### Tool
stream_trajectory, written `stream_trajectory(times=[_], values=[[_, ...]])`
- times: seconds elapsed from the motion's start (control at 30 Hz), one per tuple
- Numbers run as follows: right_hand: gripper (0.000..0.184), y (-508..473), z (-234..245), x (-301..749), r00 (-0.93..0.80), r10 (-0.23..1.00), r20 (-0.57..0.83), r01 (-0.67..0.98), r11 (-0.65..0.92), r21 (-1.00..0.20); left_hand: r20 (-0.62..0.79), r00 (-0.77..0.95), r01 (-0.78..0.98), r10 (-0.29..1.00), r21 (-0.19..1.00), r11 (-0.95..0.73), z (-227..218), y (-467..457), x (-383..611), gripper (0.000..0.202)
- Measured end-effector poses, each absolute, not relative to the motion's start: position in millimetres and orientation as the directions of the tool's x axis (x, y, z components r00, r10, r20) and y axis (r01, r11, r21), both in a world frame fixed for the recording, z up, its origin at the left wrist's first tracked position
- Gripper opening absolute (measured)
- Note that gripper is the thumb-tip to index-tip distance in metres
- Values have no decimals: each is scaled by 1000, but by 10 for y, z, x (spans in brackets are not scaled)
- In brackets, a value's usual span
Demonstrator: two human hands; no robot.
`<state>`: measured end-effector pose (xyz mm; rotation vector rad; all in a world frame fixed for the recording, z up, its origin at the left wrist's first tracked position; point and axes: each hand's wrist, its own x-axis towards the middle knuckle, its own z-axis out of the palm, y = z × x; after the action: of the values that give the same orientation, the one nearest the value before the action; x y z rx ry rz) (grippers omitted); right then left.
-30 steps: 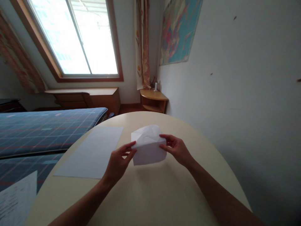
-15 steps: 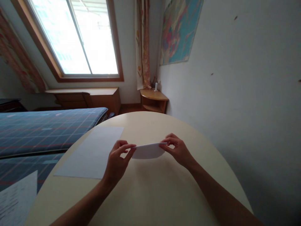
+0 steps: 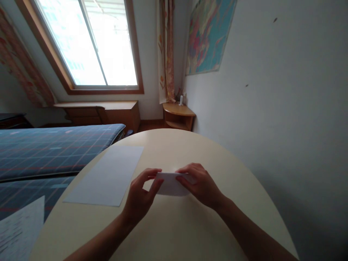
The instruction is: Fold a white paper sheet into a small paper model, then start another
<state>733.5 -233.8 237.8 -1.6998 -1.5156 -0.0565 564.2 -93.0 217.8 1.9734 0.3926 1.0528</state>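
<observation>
A small folded white paper lies low over the round cream table. My left hand pinches its left edge between thumb and fingers. My right hand rests on its right part, fingers curled over the top and pressing it down. Much of the paper's right side is hidden under that hand.
A flat white sheet lies on the table to the left of my hands. A printed sheet sits at the lower left on the plaid bed. A white wall stands close on the right; a corner shelf and window are beyond.
The folded paper, held upright a second ago, has been tipped flat and lowered onto the table. My right hand has moved left over its top; both hands have come closer together.
</observation>
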Motion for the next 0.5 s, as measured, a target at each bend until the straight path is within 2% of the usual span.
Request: stream_trajectory(times=[0.13, 0.2, 0.3, 0.5], values=[[22, -2316, 2297, 7371, 487, 777, 398, 582, 51, -812, 402, 626, -119, 668, 896, -427, 2139, -882, 5671, 32], [26, -2299, 2258, 7390, 524, 783, 336, 441, 88, -893, 329, 653, -143, 683, 938, -315, 2138, -856, 5695, 34], [28, -2274, 2235, 7395, 515, 812, 274, 330, 107, -938, 256, 676, -162, 691, 966, -200, 2141, -834, 5724, 32], [32, -2237, 2211, 7376, 496, 840, 220, 279, 85, -956, 198, 691, -94, 695, 978, -185, 2123, -845, 5748, 30]])
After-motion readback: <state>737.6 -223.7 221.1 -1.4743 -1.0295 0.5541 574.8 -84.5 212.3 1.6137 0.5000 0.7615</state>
